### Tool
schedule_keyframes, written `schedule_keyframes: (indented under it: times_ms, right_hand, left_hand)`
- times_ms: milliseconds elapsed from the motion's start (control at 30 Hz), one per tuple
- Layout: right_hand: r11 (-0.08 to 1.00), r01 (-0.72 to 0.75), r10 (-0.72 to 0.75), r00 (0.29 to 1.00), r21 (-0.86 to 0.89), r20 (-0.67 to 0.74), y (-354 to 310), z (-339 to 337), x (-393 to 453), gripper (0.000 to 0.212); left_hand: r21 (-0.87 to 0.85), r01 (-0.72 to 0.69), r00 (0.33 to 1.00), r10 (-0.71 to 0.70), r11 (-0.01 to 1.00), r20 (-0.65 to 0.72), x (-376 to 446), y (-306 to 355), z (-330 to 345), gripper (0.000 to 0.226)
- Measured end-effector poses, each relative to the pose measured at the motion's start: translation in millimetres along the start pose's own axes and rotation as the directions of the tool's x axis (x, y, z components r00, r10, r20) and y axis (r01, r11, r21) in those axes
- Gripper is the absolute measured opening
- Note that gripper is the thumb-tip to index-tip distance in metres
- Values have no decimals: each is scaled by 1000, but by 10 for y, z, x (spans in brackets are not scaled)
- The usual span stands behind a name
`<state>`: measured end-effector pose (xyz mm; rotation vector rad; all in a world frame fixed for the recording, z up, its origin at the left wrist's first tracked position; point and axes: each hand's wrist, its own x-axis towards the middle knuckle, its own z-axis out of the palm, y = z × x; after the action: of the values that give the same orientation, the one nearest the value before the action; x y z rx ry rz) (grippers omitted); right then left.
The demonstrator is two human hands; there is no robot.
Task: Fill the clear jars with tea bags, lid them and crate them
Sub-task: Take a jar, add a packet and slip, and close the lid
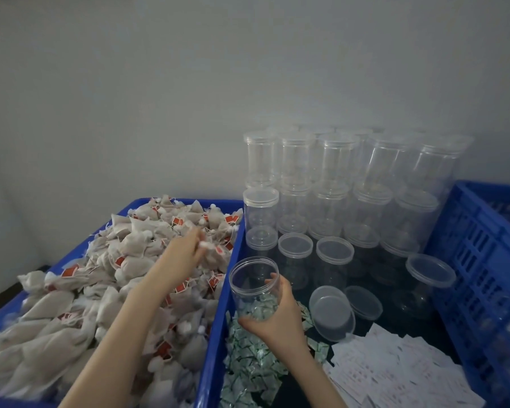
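The open jar stands upright in your right hand, fingers curled round its lower wall, mouth up, held above the green sachets just right of the blue bin wall. Your left hand lies up and to the left of that mouth, over the tea bags, fingers pinching at one; motion blur leaves the grip uncertain. In my judgement the left hand must carry rightward and down to the mouth. Lidded jars stand behind; loose lids lie beside.
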<state>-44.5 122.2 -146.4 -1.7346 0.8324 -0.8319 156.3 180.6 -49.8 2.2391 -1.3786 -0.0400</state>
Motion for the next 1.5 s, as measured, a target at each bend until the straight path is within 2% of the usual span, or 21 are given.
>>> schedule_keyframes:
  times_ms: [100, 167, 267, 400, 467, 533, 567, 600, 633, 700, 767, 833, 867, 967, 1033, 1133, 1267, 1400, 1500]
  right_hand:
    - [1000, -1, 1, 1000, 7, 21, 10, 26, -4, 89]
    - [1000, -1, 1, 1000, 7, 31, 11, 40, -6, 94]
    - [1000, 8, -9, 1000, 5, 30, 27, 62, 3, 87]
    - [999, 32, -32, 999, 7, -9, 12, 69, 9, 83]
    - [999, 41, -41, 999, 24, -11, 1, 53, 16, 85]
    - [999, 42, -41, 999, 31, -5, -8, 32, 16, 87]
    - [999, 39, -39, 999, 33, -1, -9, 22, 16, 87]
    - [999, 37, -37, 999, 37, 3, -9, 15, 15, 86]
    - [999, 34, -34, 999, 39, 6, -6, 9, 15, 86]
    - [999, 27, -28, 1000, 39, 12, -6, 7, 20, 84]
    - [999, 31, -32, 999, 43, 15, -9, 16, 26, 83]
    - [998, 33, -34, 999, 53, 21, -8, 31, 35, 84]
    - [998, 32, -33, 999, 57, 24, -6, 38, 37, 85]
    - [998, 30, -31, 999, 61, 24, -4, 44, 42, 86]
    - [998, 23, -25, 999, 65, 23, 2, 46, 43, 87]
    - [998, 8, -10, 1000, 61, 27, 20, 57, 41, 93]
    - [999, 3, -5, 1000, 44, 30, 48, 62, 42, 93]
    - [999, -10, 9, 999, 40, 33, 67, 60, 46, 98]
    - [999, -13, 12, 999, 39, 40, 72, 62, 56, 101]
  left_hand:
    - [-217, -91, 981, 50, 972, -189, -34, 255, -324, 1]
    - [-318, -150, 972, 82, 936, -219, -80, 401, -467, 3]
    - [-378, -197, 980, 170, 904, -106, -149, 560, -496, 6]
    - [-256, -220, 944, 271, 941, 187, -185, 629, -297, 12]
    - [-324, -196, 900, 301, 926, 316, -152, 599, -265, 17]
    - [-425, -123, 912, 272, 897, 308, -63, 488, -258, 16]
    - [-398, -110, 944, 221, 911, 244, 14, 393, -221, 14]
    - [-276, -103, 975, 151, 956, 161, 105, 283, -155, 12]
    - [-78, -69, 992, 76, 995, 98, 189, 166, -65, 12]
    - [286, 48, 994, -73, 957, 76, 290, -46, 173, 23]
    - [451, 90, 978, -165, 888, 131, 330, -197, 409, 27]
    - [551, 59, 977, -161, 833, 139, 377, -282, 571, 27]
    - [567, 66, 984, -148, 821, 101, 406, -306, 614, 28]
    - [514, 163, 986, -124, 842, -109, 514, -306, 628, 31]
    - [528, 189, 978, -110, 828, -177, 586, -313, 610, 33]
    - [530, 206, 977, -140, 822, -162, 655, -346, 587, 21]
    - [427, 243, 969, -195, 871, -155, 681, -344, 554, 13]
    - [205, 280, 956, -253, 938, -146, 659, -363, 367, 12]
    - [33, 219, 962, -210, 975, -172, 600, -339, 143, 7]
